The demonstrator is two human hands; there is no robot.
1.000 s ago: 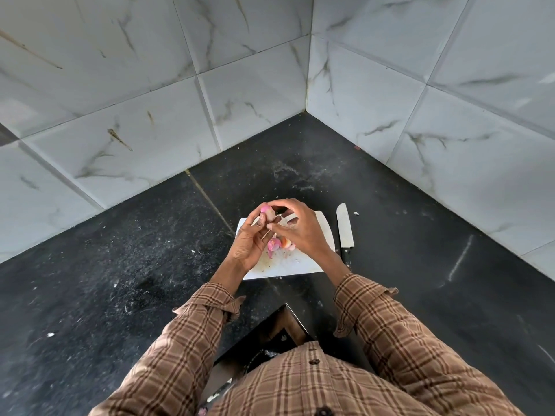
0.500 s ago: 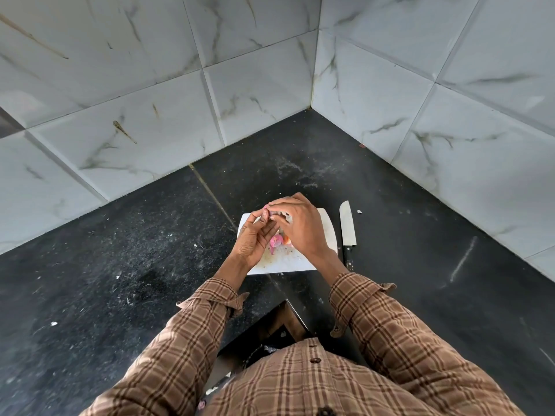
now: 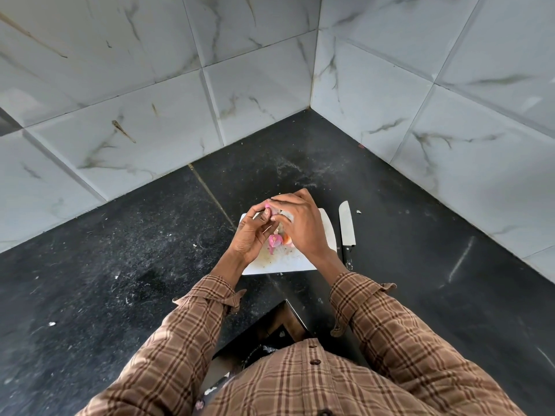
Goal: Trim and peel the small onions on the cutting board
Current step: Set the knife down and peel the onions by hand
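A small pink onion (image 3: pixel 271 210) is held above the white cutting board (image 3: pixel 327 232). My left hand (image 3: pixel 253 232) grips it from the left with curled fingers. My right hand (image 3: pixel 298 226) pinches its top from the right, fingers arched over it, hiding most of the onion. On the board below my hands lie pink onion pieces and peel (image 3: pixel 275 241), partly hidden by my right hand.
A knife (image 3: pixel 346 226) with a black handle lies on the black counter just right of the board, blade pointing away. Marble-tiled walls meet in a corner behind. Peel scraps dot the counter at left. The counter's inner corner edge (image 3: pixel 288 304) is near my body.
My right hand's fingers have closed over the top of the onion, covering more of it. Both hands stay together above the board; the camera view shifted slightly.
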